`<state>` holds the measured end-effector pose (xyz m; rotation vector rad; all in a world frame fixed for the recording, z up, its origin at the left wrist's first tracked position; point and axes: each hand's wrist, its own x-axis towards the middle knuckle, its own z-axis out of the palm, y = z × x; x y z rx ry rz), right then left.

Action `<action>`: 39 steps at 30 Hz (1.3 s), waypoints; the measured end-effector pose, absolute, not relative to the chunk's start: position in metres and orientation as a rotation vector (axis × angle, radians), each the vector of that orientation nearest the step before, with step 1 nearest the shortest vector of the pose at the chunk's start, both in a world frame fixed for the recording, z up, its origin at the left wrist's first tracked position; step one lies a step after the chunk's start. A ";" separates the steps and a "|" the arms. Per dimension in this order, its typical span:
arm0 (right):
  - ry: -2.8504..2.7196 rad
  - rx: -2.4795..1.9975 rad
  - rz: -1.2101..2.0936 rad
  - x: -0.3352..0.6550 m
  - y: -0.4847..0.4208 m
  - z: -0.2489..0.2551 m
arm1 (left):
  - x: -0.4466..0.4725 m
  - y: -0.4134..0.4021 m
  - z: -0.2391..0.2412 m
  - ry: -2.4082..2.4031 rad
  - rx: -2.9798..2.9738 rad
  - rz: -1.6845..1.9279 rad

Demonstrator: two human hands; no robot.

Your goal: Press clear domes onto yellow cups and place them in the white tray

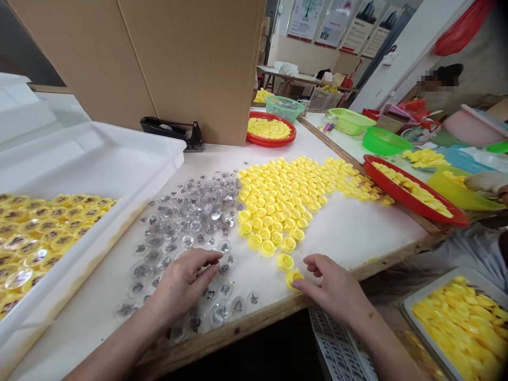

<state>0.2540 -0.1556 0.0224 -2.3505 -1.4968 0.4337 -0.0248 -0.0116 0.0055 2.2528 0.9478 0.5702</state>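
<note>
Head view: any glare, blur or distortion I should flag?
All in the head view: glints on some clear discs and the yellow-rimmed pieces at left; wall posters soft, small print unreadable; cardboard panel leaning, perhaps partly lens distortion; pixel blocks masking a patch at upper right.

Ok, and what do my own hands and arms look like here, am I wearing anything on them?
Your left hand and right hand are both ungloved. No sleeves show on the visible stretch of the left forearm or right forearm, and I see no watch or bracelet. A small dark spot marks the right forearm.
</note>
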 end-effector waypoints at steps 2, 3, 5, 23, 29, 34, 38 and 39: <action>-1.568 -2.469 0.385 0.241 -0.158 0.018 | -0.025 -0.014 0.008 0.925 2.246 0.574; -1.593 -2.512 0.369 0.237 -0.158 0.015 | -0.025 -0.016 0.009 0.910 2.242 0.578; -1.624 -2.555 0.354 0.234 -0.158 0.011 | -0.025 -0.018 0.013 0.894 2.218 0.577; -2.006 -1.694 0.482 0.155 -0.060 0.038 | -0.037 0.005 0.013 0.744 0.779 0.640; -2.185 -1.771 0.541 0.172 -0.062 0.003 | -0.039 0.012 0.013 0.779 0.727 0.668; -2.125 -1.718 0.537 0.172 -0.062 0.003 | -0.036 0.010 0.011 0.755 0.634 0.666; -2.024 -1.692 0.764 0.173 -0.061 0.031 | -0.036 0.009 0.009 0.727 0.651 0.621; -1.974 -1.672 0.875 0.173 -0.060 0.038 | -0.036 0.009 0.008 0.712 0.677 0.604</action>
